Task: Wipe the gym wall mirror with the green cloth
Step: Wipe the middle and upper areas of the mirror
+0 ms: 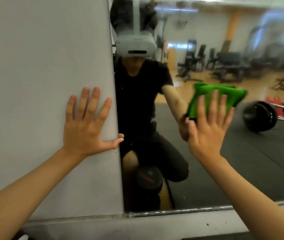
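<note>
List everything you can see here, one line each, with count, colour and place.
mirror: one, reflective, wall at centre and right
green cloth: one, green, on the mirror, right of centre
wall panel: one, pale grey, left of the mirror
ledge: one, grey, below the mirror
barbell: one, black plates, reflected at right
gym machines: several, black, reflected far back, blurred
left hand: one, flat on the wall panel
right hand: one, straight fingers pressing the green cloth

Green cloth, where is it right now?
In the head view the cloth is right of centre, pressed flat on the mirror under the right hand; the left hand rests on the wall further left.
</note>
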Demonstrator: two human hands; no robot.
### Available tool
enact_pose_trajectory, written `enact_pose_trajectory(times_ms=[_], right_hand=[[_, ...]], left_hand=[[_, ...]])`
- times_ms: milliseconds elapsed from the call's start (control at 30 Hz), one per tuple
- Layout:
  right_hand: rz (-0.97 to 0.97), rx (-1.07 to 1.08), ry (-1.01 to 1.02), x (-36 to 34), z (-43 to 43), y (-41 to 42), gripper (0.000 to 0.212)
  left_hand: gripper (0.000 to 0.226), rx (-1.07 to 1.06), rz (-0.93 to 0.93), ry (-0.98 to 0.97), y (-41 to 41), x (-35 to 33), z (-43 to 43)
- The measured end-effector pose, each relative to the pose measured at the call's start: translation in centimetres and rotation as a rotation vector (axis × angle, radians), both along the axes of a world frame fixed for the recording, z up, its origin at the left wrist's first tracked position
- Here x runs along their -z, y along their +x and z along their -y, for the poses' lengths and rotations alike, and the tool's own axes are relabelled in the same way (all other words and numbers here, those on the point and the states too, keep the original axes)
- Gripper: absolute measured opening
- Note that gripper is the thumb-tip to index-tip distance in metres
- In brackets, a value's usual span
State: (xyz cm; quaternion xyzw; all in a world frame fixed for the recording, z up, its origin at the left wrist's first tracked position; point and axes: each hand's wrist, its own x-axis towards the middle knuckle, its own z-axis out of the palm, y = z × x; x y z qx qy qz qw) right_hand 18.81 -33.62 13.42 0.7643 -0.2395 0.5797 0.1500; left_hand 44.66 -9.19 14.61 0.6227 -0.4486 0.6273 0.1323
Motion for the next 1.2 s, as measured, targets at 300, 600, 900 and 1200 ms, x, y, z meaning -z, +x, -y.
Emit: enact_pose_trajectory(times_ms=[300, 600, 900, 1200], right_hand=[[0.027, -0.067, 0.029, 6.3, -3.9, 3.8, 0.066], [0.125, -0.075, 0.162, 14.6, -4.1, 3.6, 0.059], [-0.170, -0.191, 0.194, 25.7, -9.6, 5.2, 0.059], [0.504, 0.036, 0.538, 17.8, -2.4, 2.6, 0.073]], left_hand=[[0.098, 0.260, -0.061, 0.241, -4.2, 1.2, 0.2], [0.081, 0.303, 0.169, 0.634, -6.6, 3.7, 3.3], [0.081, 0.176, 0.360, 0.718, -5.8, 4.7, 4.0], [0.087, 0.143, 0.416, 0.699, -5.8, 5.2, 4.4]])
